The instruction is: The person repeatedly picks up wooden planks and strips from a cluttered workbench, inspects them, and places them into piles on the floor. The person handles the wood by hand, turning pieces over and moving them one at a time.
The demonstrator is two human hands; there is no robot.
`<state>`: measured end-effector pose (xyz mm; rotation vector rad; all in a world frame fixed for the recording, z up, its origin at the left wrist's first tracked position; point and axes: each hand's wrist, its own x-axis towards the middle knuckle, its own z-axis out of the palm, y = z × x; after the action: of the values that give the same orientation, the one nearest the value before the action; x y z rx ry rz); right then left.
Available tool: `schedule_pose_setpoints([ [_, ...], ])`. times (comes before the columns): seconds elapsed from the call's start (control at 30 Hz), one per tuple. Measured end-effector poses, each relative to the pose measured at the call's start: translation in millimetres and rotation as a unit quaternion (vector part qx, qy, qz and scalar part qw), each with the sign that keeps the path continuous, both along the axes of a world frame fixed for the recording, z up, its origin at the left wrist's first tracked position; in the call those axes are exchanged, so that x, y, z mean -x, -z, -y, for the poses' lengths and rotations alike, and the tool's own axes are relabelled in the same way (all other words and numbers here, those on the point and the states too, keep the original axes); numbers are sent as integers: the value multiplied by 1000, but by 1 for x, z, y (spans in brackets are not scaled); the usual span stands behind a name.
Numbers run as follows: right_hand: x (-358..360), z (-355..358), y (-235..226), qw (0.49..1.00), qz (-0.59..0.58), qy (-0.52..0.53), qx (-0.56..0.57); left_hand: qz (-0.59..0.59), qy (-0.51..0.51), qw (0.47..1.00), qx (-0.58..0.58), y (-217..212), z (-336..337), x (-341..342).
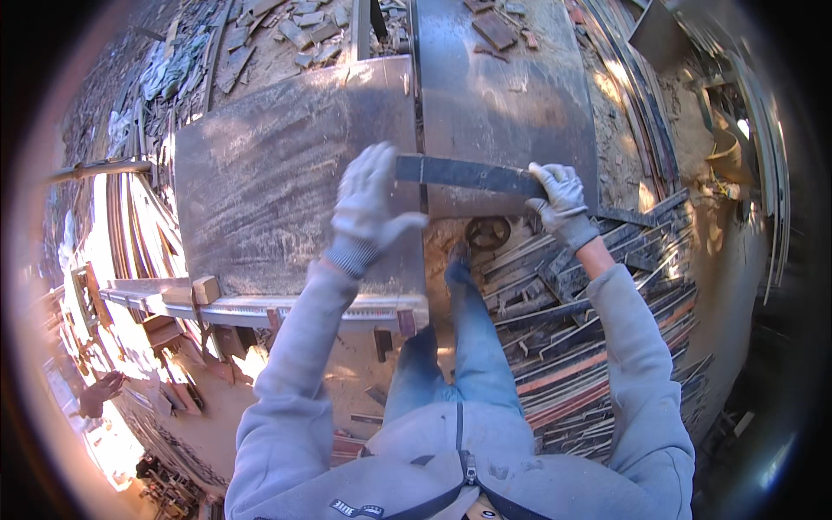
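Nearest the lens, we see a grey hooded jacket (451, 468) and blue trousers (468, 347), with both grey sleeves reaching up to a dusty metal saw table (260, 191). Our left hand (368, 204), in a pale work glove, lies flat with fingers spread, on the table's right part, its fingertips touching the left end of a dark narrow wooden strip (468, 174). Our right hand (559, 198), gloved the same, is closed around the strip's right end, off the table's right near corner. The strip lies crosswise over the slot between the two table plates. We judge it stiff and light, with rough sawn faces that gloves grip well; holding both ends looks soundest. A heap of similar slats (598, 329) lies on the ground to the right, offcuts (295, 35) beyond the far edge.
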<state>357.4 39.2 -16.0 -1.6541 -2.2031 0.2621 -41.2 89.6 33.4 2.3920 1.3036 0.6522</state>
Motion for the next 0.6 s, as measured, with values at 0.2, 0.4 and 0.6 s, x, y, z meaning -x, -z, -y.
schedule_pose_setpoints([
  [0.2,90,110,19,994,23,-59,92,-194,59,977,72,8,137,88],
  [0.4,118,128,29,989,40,-33,142,-366,153,883,253,20,138,75],
  [0.6,111,140,35,991,47,-65,105,-189,112,962,161,32,140,80],
])
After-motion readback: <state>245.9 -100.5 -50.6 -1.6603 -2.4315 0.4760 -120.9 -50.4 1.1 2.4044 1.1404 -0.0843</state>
